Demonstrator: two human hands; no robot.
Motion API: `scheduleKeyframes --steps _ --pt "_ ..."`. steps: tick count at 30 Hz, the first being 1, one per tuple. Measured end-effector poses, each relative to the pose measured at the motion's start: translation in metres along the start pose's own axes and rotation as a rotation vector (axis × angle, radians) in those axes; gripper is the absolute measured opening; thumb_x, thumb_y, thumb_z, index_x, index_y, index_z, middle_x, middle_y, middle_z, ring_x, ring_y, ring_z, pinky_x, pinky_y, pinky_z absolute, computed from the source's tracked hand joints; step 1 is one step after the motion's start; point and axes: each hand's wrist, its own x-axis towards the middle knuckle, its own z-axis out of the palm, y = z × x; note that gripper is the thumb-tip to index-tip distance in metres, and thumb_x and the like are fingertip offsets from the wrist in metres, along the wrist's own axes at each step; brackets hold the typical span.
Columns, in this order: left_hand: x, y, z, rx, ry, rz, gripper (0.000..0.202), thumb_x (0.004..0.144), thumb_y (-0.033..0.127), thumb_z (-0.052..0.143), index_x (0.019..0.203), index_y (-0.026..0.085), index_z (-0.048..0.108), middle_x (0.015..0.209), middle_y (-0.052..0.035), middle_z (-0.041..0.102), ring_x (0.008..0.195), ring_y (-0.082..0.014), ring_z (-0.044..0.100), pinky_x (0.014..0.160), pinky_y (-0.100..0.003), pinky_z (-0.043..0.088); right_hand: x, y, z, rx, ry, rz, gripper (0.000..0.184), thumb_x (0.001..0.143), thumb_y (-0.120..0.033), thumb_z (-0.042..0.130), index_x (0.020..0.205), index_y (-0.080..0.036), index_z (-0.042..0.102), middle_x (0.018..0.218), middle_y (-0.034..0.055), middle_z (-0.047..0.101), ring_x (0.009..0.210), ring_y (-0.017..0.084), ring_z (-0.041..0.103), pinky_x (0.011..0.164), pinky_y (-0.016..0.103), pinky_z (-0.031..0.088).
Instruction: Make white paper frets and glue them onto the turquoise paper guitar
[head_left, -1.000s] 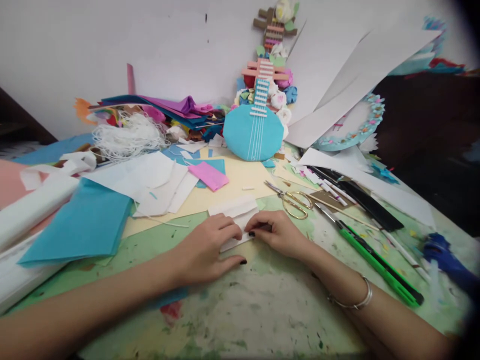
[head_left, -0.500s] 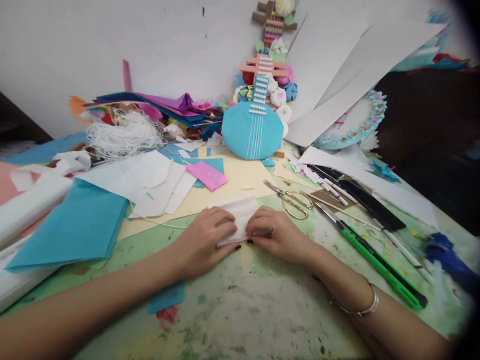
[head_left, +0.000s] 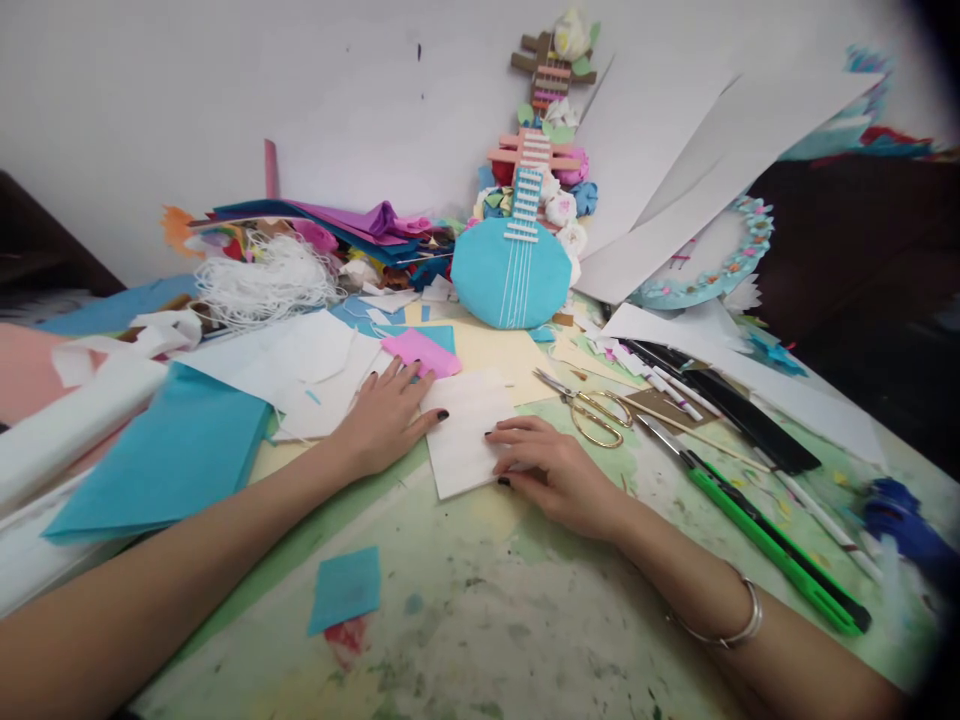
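A white paper sheet (head_left: 469, 430) lies flat on the paint-stained green table (head_left: 525, 620). My left hand (head_left: 382, 415) rests open, fingers spread, at the sheet's left edge, its thumb on the paper. My right hand (head_left: 551, 470) presses the sheet's right lower edge with curled fingers. A pink paper piece (head_left: 421, 352) lies just beyond my left fingertips.
Gold scissors (head_left: 592, 405) lie right of the sheet, then a green utility knife (head_left: 757, 535), pens and a black ruler (head_left: 739, 415). A blue paper guitar (head_left: 514, 270) leans on the wall. Blue paper (head_left: 172, 450), white sheets and a white string tangle (head_left: 259, 275) fill the left. A small blue scrap (head_left: 345, 590) lies near.
The folded white paper has been spread out flat. My left hand slid up and left off the fold and opened; my right hand stayed on the paper's right edge.
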Motion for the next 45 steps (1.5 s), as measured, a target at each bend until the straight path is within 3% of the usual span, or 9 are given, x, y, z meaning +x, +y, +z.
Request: scheduleKeyframes --steps 6,11,15,18,22,29,36,41,45 --pt "-0.002 0.003 -0.019 -0.149 0.178 0.060 0.078 0.083 0.055 0.053 0.143 0.014 0.027 0.149 -0.0200 0.032 0.140 -0.0364 0.021 0.108 -0.056 0.026 -0.001 -0.001 0.000 0.096 0.058 0.058 0.011 0.082 -0.016 0.061 0.090 -0.020 0.067 0.106 0.0106 0.068 0.111 0.024 0.056 0.093 0.044 0.047" --pt "-0.022 0.042 -0.045 -0.345 0.231 0.450 0.071 0.085 0.035 0.057 0.145 0.018 0.023 0.147 -0.0171 0.036 0.140 -0.0313 0.024 0.112 -0.053 0.025 0.000 -0.005 0.000 0.625 0.244 0.248 0.046 0.082 -0.040 0.064 0.125 -0.026 0.052 0.131 0.0115 0.055 0.112 0.022 0.058 0.094 0.043 0.048" --pt "-0.035 0.068 -0.053 -0.294 0.030 0.876 0.047 0.087 0.028 0.054 0.132 0.018 0.045 0.133 -0.0146 0.054 0.135 -0.0284 0.036 0.116 -0.054 0.012 -0.001 -0.014 -0.001 1.174 0.050 0.363 0.066 0.077 -0.049 0.067 0.135 -0.027 0.042 0.139 0.0138 0.047 0.112 0.023 0.059 0.087 0.037 0.053" --pt "-0.039 0.074 -0.055 -0.254 -0.049 0.922 0.036 0.088 0.023 0.050 0.124 0.017 0.053 0.120 -0.0125 0.064 0.132 -0.0261 0.041 0.117 -0.052 0.009 -0.001 -0.021 -0.004 1.262 -0.134 0.437 0.038 0.081 -0.036 0.066 0.115 -0.017 0.061 0.106 0.0105 0.069 0.091 0.018 0.068 0.078 0.030 0.054" --pt "-0.040 0.073 -0.058 -0.292 -0.094 0.953 0.035 0.088 0.017 0.049 0.122 0.024 0.055 0.119 -0.0068 0.066 0.134 -0.0239 0.039 0.117 -0.050 0.014 0.000 -0.021 -0.015 1.193 -0.292 0.470 0.017 0.080 -0.026 0.065 0.092 -0.014 0.069 0.076 0.0029 0.071 0.067 0.012 0.066 0.065 0.024 0.053" --pt "-0.045 0.066 -0.054 -0.473 0.115 0.774 0.038 0.084 0.013 0.051 0.119 0.025 0.059 0.130 -0.0093 0.059 0.129 -0.0272 0.046 0.107 -0.051 0.037 -0.003 -0.010 -0.040 1.151 -0.213 0.512 0.015 0.081 -0.026 0.062 0.079 -0.014 0.070 0.056 -0.0004 0.061 0.037 0.004 0.044 0.035 0.016 0.027" --pt "-0.026 0.045 -0.043 -0.497 0.491 0.483 0.045 0.085 0.004 0.046 0.124 0.023 0.056 0.122 -0.0105 0.063 0.119 -0.0242 0.055 0.099 -0.045 0.046 -0.009 0.003 -0.074 1.242 0.183 0.379 0.007 0.070 -0.017 0.066 0.067 -0.016 0.061 0.051 -0.0070 0.038 0.039 0.002 0.018 0.037 0.018 0.010" --pt "-0.024 0.048 -0.043 -0.581 0.281 0.397 0.058 0.083 0.027 0.061 0.137 0.023 0.041 0.141 -0.0134 0.046 0.130 -0.0293 0.043 0.106 -0.047 0.039 -0.012 0.008 -0.094 1.246 0.496 0.364 0.015 0.069 -0.006 0.056 0.071 -0.020 0.053 0.058 -0.0093 0.023 0.040 0.002 0.007 0.037 0.019 0.009" --pt "-0.024 0.067 -0.033 -0.798 0.121 0.246 0.085 0.077 0.043 0.067 0.145 0.026 0.020 0.150 -0.0159 0.030 0.131 -0.0326 0.039 0.101 -0.050 0.043 -0.008 0.001 -0.082 1.242 0.483 0.366 0.012 0.069 -0.009 0.056 0.070 -0.020 0.052 0.058 -0.0093 0.024 0.040 0.002 0.008 0.037 0.019 0.008"
